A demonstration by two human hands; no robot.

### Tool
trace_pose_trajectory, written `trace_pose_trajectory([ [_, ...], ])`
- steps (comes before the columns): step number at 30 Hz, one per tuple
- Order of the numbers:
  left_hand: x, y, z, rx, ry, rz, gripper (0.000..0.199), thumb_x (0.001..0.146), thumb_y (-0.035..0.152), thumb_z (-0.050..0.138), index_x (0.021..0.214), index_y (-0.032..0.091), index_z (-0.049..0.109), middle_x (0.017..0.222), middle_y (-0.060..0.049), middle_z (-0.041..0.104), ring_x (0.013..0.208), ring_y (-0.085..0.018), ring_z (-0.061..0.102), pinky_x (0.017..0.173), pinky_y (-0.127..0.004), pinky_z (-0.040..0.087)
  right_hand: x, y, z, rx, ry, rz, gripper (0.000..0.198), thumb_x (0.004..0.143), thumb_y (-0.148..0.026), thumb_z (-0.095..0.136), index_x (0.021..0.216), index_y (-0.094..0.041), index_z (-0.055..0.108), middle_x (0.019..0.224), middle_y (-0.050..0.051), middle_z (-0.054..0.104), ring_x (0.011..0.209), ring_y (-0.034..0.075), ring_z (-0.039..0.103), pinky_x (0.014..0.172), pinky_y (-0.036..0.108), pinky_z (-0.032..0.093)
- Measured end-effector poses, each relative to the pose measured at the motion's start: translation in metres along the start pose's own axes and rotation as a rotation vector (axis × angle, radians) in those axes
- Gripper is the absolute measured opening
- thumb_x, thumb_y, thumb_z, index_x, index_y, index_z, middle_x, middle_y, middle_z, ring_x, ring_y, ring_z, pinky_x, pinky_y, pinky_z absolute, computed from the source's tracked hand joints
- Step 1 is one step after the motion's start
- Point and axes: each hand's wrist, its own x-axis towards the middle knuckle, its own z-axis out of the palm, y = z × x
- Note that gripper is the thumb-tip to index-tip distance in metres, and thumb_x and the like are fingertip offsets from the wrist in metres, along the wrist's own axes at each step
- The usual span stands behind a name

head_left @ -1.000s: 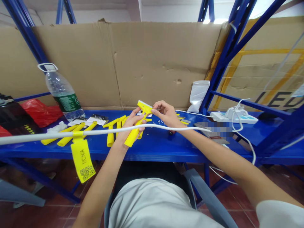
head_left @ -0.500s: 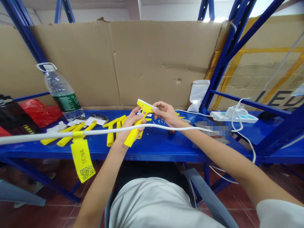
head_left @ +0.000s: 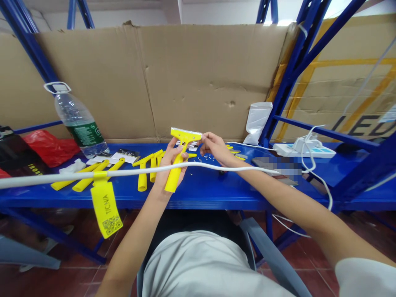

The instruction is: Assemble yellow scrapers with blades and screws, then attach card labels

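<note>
A yellow scraper (head_left: pixel 175 175) with a wide T-shaped head and a pale strip along its top edge is tilted up in front of me. My left hand (head_left: pixel 171 163) is closed around its handle, just below the head. At the right end of the head are the fingertips of my right hand (head_left: pixel 216 149), bent and pinched together; whether they grip the end or some small part is unclear. Small light-coloured pieces (head_left: pixel 208 157) lie scattered on the blue table (head_left: pixel 213 185) behind my hands. More yellow scrapers (head_left: pixel 142 175) lie left of my left hand.
A white cable (head_left: pixel 235 168) with a yellow tag (head_left: pixel 107 210) crosses in front of my forearms. Yellow handles (head_left: pixel 89 177), cards (head_left: pixel 125 156) and a large bottle (head_left: pixel 82 123) are at left. A power strip (head_left: pixel 305 151) sits at right; a cardboard wall (head_left: pixel 216 74) stands behind.
The scraper has turned so its head is more level and has shifted slightly left. My right fingers have slid from over the head's right part to its very end.
</note>
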Motion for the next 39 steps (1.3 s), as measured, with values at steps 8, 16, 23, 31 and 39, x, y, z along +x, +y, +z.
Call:
trace_pose_trajectory([
  [8,-0.001,0.005,-0.004,-0.069,-0.057,0.062,0.051,0.104,0.008,0.065,0.148,0.034,0.063,0.135,-0.006,0.077,0.066,-0.001,0.065,0.056,-0.008,0.049,-0.018,-0.002,0.002,-0.478,-0.421,-0.062,0.031,0.086,-0.040,0.094,0.102,-0.020,0.076,0.094,0.002,0.079,0.079,0.018,0.068,0.075,0.031,0.055],
  [16,-0.004,0.003,-0.004,-0.066,-0.099,0.058,0.058,0.098,0.006,0.069,0.150,0.032,0.062,0.132,-0.007,0.076,0.065,-0.002,0.065,0.050,-0.009,0.046,-0.024,0.000,0.002,-0.690,-0.755,-0.157,0.006,0.101,-0.021,0.074,0.103,-0.019,0.078,0.103,0.006,0.082,0.085,0.018,0.071,0.079,0.030,0.054],
  [23,-0.006,0.002,-0.002,-0.029,-0.081,0.061,0.056,0.098,0.007,0.070,0.147,0.033,0.065,0.135,-0.006,0.076,0.065,-0.002,0.062,0.050,-0.009,0.045,-0.023,0.000,0.001,-0.691,-0.780,-0.188,0.010,0.100,-0.016,0.068,0.098,-0.019,0.077,0.101,0.005,0.081,0.085,0.018,0.071,0.078,0.028,0.053],
  [31,-0.003,0.001,-0.004,-0.054,-0.090,0.047,0.059,0.098,0.006,0.067,0.150,0.034,0.065,0.139,-0.008,0.075,0.066,-0.003,0.065,0.049,-0.010,0.046,-0.024,0.009,0.001,-0.707,-0.767,-0.234,0.014,0.105,-0.016,0.064,0.096,-0.020,0.074,0.096,0.005,0.077,0.078,0.018,0.064,0.081,0.032,0.054],
  [39,-0.002,0.001,-0.004,-0.051,-0.081,0.044,0.060,0.097,0.006,0.071,0.150,0.034,0.063,0.140,-0.007,0.076,0.066,-0.003,0.067,0.051,-0.010,0.048,-0.020,0.007,-0.003,-0.758,-0.779,-0.189,0.009,0.103,-0.017,0.068,0.098,-0.019,0.075,0.102,0.007,0.078,0.087,0.020,0.070,0.082,0.031,0.053],
])
